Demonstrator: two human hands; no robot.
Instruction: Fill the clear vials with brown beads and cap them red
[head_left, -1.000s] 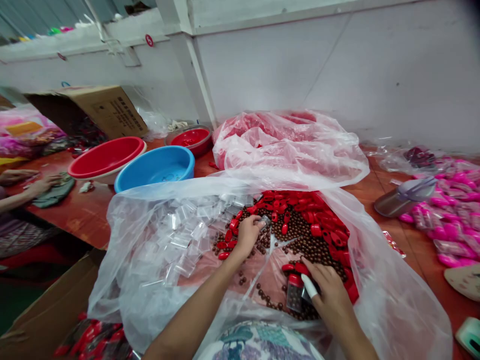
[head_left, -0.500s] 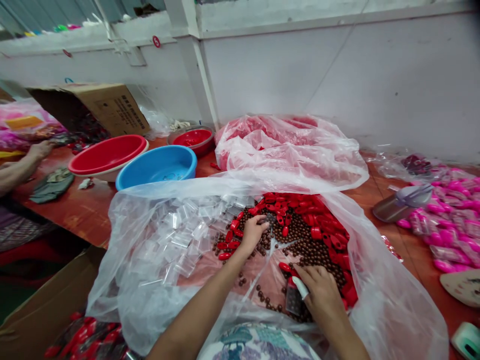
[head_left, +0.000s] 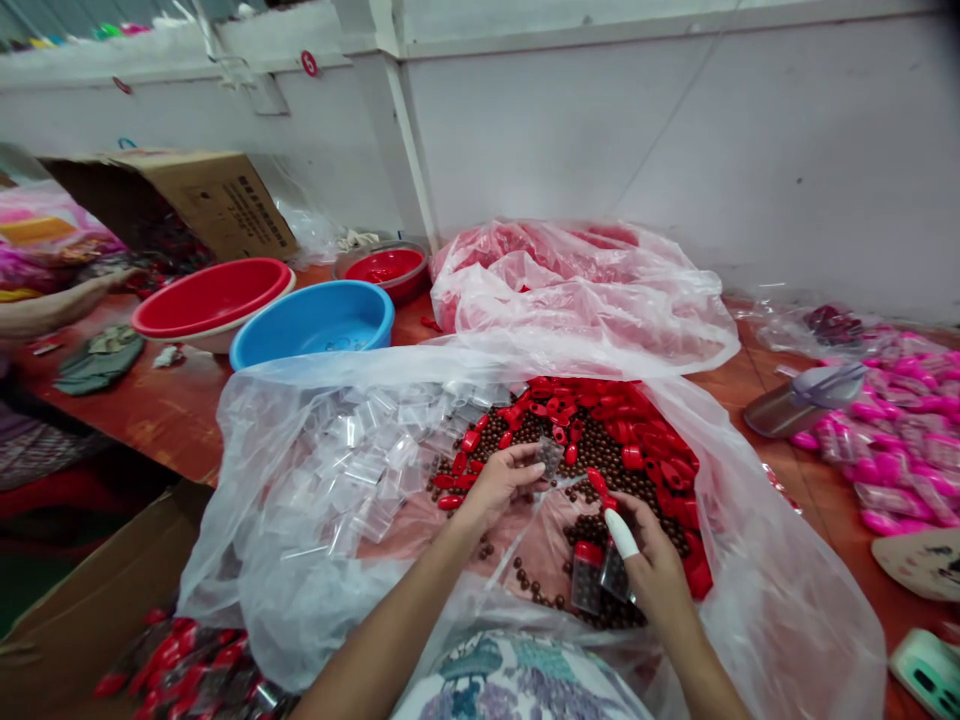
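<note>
My left hand (head_left: 507, 484) grips a small clear plastic case (head_left: 550, 457) with dark balls in it, just above the pile of brown balls (head_left: 600, 450). My right hand (head_left: 651, 540), with a white cover on one finger, pinches a red plastic cap (head_left: 597, 482) by its lower end. Below it a red-topped clear case (head_left: 586, 578) filled with balls lies on the plastic sheet. Another filled case (head_left: 615, 572) is partly hidden by my right hand. Clear cases (head_left: 367, 450) are heaped on the left of the sheet, red caps (head_left: 667, 470) on the right.
A blue basin (head_left: 315, 325) and a red basin (head_left: 214, 298) stand back left. Behind the sheet lies a plastic bag of red pieces (head_left: 570, 280). A cup (head_left: 802, 400) and pink pieces (head_left: 911, 430) are at right. Another person's arm (head_left: 64, 305) reaches in at left.
My right hand has lifted the red cap up from the pile. My left hand has raised the clear case off the balls, and the two hands are angled toward each other.
</note>
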